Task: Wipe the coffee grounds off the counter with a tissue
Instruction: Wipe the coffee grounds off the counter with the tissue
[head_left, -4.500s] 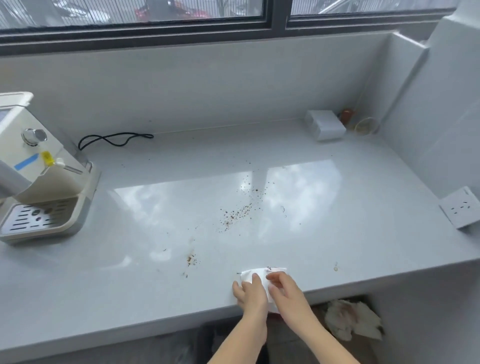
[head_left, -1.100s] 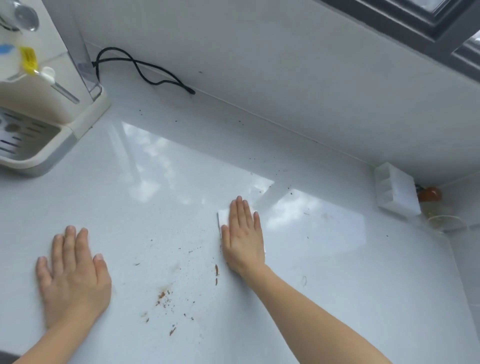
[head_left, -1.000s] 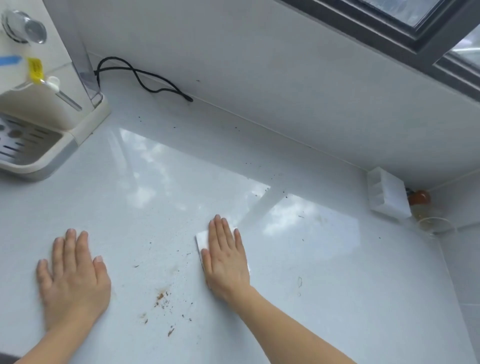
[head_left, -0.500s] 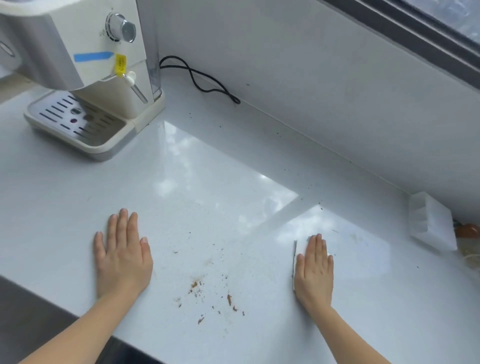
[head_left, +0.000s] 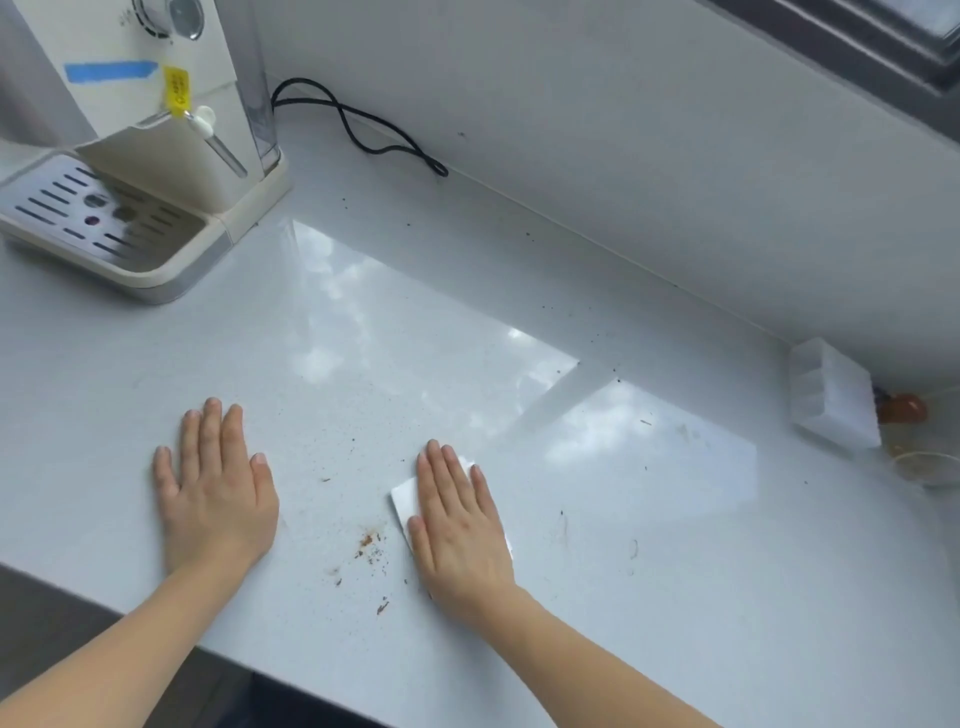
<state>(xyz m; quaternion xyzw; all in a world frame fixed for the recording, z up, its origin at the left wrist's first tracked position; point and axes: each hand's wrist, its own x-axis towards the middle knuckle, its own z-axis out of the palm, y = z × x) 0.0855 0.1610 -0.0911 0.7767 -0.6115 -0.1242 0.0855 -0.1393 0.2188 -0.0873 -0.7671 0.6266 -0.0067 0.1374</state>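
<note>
A folded white tissue (head_left: 404, 501) lies on the pale glossy counter (head_left: 363, 338), pinned under my right hand (head_left: 460, 525), which presses flat on it with fingers together. Only the tissue's left edge and a far corner show. Just left of it sits a small brown cluster of coffee grounds (head_left: 369, 543), with loose specks trailing toward the front edge and finer dots scattered toward the back wall. My left hand (head_left: 213, 499) rests flat on the counter, palm down, left of the grounds, holding nothing.
A cream coffee machine (head_left: 140, 156) with a drip tray stands at the back left, its black cord (head_left: 363, 130) lying along the wall. A white box (head_left: 831, 400), a brown object (head_left: 904, 408) and a clear cup (head_left: 924, 467) occupy the far right corner. The counter's front edge runs below my wrists.
My right hand has slid the tissue leftward across the counter, close to the brown cluster of grounds. My left hand stays flat in place.
</note>
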